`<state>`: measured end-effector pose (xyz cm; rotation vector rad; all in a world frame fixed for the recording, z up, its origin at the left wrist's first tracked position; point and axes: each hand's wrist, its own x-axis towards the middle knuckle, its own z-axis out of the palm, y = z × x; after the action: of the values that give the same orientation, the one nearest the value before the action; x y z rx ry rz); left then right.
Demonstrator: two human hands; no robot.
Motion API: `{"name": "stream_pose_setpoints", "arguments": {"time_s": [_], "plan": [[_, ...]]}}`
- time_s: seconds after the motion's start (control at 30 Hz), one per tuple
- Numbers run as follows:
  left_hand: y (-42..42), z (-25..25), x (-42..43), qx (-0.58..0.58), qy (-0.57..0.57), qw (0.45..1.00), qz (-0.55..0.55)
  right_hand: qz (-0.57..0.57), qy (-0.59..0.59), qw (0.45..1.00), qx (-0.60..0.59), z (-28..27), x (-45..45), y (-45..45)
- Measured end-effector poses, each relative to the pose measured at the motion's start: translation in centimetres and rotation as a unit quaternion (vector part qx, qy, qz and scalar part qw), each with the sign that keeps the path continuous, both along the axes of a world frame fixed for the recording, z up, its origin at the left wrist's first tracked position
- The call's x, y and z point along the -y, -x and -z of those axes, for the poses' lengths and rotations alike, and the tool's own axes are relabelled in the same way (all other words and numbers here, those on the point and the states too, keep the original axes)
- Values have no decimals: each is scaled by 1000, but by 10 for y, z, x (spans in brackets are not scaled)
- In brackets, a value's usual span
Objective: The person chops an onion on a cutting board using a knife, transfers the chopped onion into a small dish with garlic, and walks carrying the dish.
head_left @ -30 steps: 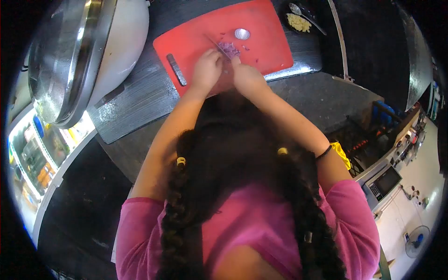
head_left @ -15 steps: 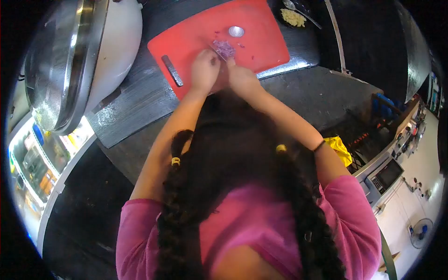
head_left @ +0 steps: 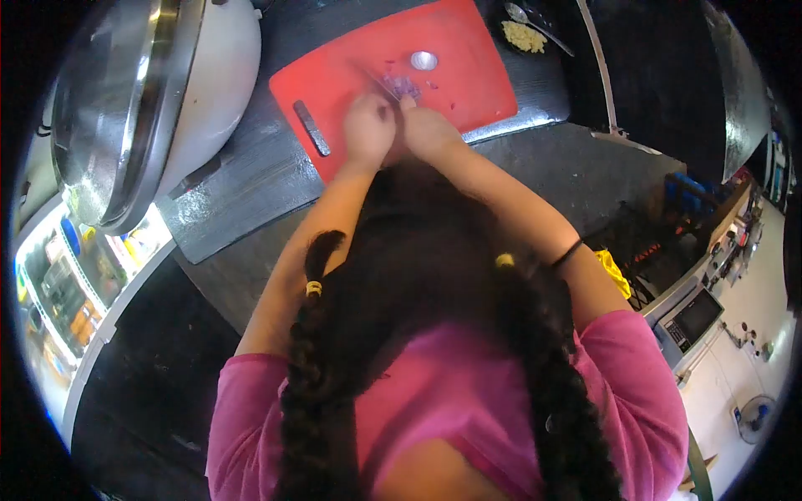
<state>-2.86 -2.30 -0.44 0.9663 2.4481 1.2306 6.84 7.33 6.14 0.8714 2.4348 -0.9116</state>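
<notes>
On the red cutting board, a small heap of chopped purple onion lies beside a blurred knife blade. My right hand is closed around the knife's handle end, just below the heap. Left of the blade, my left hand is curled close to the board, with a small dark spot at its fingers; what it holds, if anything, I cannot make out. A pale round piece with a purple rim sits above the heap, with small purple scraps around.
At the upper right, a dark dish holds chopped yellowish bits and a spoon. A large white pot with a glass lid stands at the left. The board lies on a dark grey worktop.
The left hand's fingers are more tucked in than a second ago. Both hands stay by the onion, and the blade is still beside the heap. The whole view has shifted slightly.
</notes>
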Motion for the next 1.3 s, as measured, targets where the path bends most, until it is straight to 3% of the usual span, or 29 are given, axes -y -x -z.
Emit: {"name": "stream_pose_setpoints", "arguments": {"time_s": [0.17,0.27,0.4,0.47,0.57,0.77,0.93,1.1,1.3], "plan": [[-3,0,4,11,-1,1000,17,12,20,999,31,-7,6,-26],[2,5,4,-32,-18,999,33,-5,15,1000,15,9,-4,-9],[-3,-12,21,-23,-39,997,66,-37,6,998,-40,-8,-24,13],[-10,-17,27,-50,-42,983,173,-31,15,999,-33,-15,-29,3],[-7,-8,29,-92,-32,972,212,-83,-39,995,-35,-3,-29,-20],[-14,-4,15,-70,-10,995,76,-59,-23,998,-24,-18,-11,-32],[-16,-5,7,-79,-9,996,47,-51,-15,998,-12,-28,-5,-36],[-19,-7,7,-61,17,998,30,-25,-6,999,-22,8,-7,-11],[-19,0,7,-58,4,998,23,-29,5,999,12,-10,-7,-12]]}}
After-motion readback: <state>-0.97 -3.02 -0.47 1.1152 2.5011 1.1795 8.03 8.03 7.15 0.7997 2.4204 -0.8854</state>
